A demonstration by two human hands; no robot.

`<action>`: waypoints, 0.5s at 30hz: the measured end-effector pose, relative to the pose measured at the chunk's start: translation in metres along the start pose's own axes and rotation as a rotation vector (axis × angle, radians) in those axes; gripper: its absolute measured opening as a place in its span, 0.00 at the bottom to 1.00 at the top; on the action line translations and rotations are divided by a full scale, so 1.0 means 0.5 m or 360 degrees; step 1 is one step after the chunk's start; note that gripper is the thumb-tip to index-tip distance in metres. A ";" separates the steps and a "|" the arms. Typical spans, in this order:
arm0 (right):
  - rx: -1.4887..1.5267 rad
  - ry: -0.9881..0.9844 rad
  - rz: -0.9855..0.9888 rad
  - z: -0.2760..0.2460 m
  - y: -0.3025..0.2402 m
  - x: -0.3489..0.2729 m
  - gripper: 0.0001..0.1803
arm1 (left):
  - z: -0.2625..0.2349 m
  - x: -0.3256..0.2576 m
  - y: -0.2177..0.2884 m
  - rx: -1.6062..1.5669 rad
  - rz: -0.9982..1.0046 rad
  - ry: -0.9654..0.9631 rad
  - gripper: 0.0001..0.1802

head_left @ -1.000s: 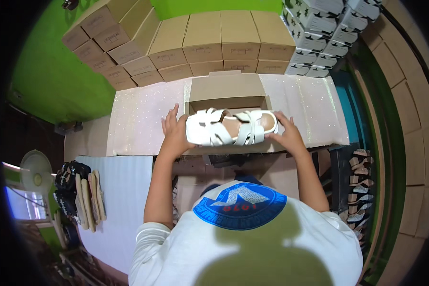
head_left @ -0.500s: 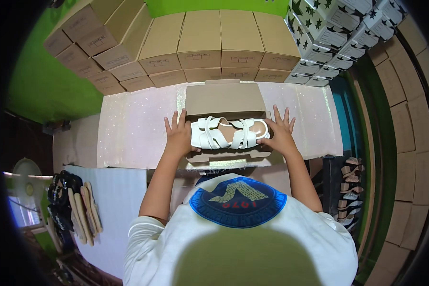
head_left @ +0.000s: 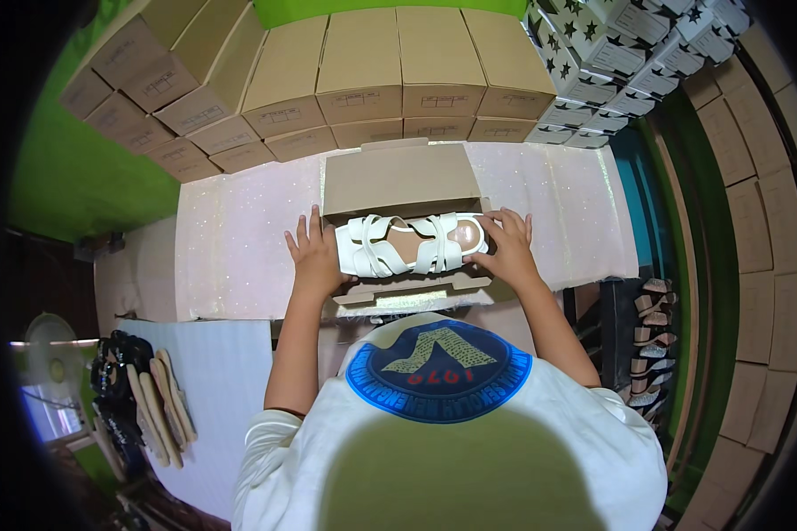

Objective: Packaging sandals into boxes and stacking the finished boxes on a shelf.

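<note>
A white strappy sandal pair [head_left: 376,246] lies lengthwise in an open brown cardboard shoebox [head_left: 403,180], whose lid flap stands up on the far side. My left hand [head_left: 317,261] rests against the left end of the sandals, its fingers stretched and spread, the thumb at the box's near edge. At the right end, my right hand [head_left: 511,255] grips the sandals, its thumb on the near side and its fingers bent over the far side. Part of the sandals' underside is hidden in the box.
Stacked brown boxes [head_left: 359,66] line the table's back, with star-patterned boxes [head_left: 602,53] at the far right. Pale glittery cloth covers the table [head_left: 239,239]. Insoles [head_left: 155,407] and black footwear [head_left: 115,372] lie lower left; several shoes [head_left: 653,341] stand on a rack at right.
The right hand's fingers have drawn in and bent round the sandals' end. The left hand stays at the other end. The whole view has shifted slightly.
</note>
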State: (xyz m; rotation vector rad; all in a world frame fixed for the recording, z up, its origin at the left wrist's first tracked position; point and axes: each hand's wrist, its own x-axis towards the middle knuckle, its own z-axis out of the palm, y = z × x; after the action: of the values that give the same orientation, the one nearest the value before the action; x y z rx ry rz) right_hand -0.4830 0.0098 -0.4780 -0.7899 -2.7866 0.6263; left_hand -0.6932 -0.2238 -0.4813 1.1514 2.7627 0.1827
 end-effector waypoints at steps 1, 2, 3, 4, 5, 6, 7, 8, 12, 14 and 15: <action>0.0001 0.0004 -0.0003 0.005 0.002 -0.001 0.38 | 0.005 0.002 -0.005 0.0002 0.0000 0.0004 0.52; 0.0042 0.0056 -0.0014 0.012 0.004 -0.004 0.39 | 0.013 0.002 -0.011 -0.0060 -0.0001 0.0017 0.54; 0.0083 0.0109 -0.0025 0.018 0.006 -0.006 0.39 | 0.018 0.001 -0.015 -0.0122 -0.0002 0.0030 0.55; 0.0084 0.0109 -0.0031 0.022 0.008 -0.005 0.39 | 0.022 -0.001 -0.019 -0.0121 -0.0007 0.0034 0.55; 0.0169 0.0089 -0.0001 0.025 0.012 -0.005 0.39 | 0.020 -0.002 -0.019 -0.0141 -0.0004 0.0011 0.56; 0.0254 0.0069 0.0030 0.027 0.015 -0.004 0.39 | 0.018 -0.004 -0.018 -0.0162 -0.0001 -0.0012 0.56; 0.0255 0.0069 0.0026 0.028 0.017 -0.003 0.39 | 0.019 -0.004 -0.018 -0.0160 -0.0005 -0.0009 0.56; 0.0276 0.0061 0.0018 0.029 0.019 -0.002 0.39 | 0.020 -0.005 -0.019 -0.0151 0.0012 0.0016 0.55; 0.0352 0.0049 -0.0011 0.038 0.032 0.006 0.40 | 0.013 -0.004 -0.016 -0.0116 0.0027 -0.0043 0.56; 0.0350 0.0013 -0.0003 0.038 0.033 0.008 0.40 | 0.009 -0.006 -0.016 -0.0086 0.0034 -0.0055 0.56; 0.0348 -0.0025 0.0005 0.036 0.031 0.009 0.40 | 0.008 -0.007 -0.016 -0.0056 0.0041 -0.0067 0.56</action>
State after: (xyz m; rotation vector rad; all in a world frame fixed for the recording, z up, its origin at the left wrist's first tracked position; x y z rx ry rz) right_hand -0.4848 0.0178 -0.5005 -0.7470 -2.6696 0.9223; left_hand -0.6958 -0.2319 -0.4862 1.1692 2.6981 0.2068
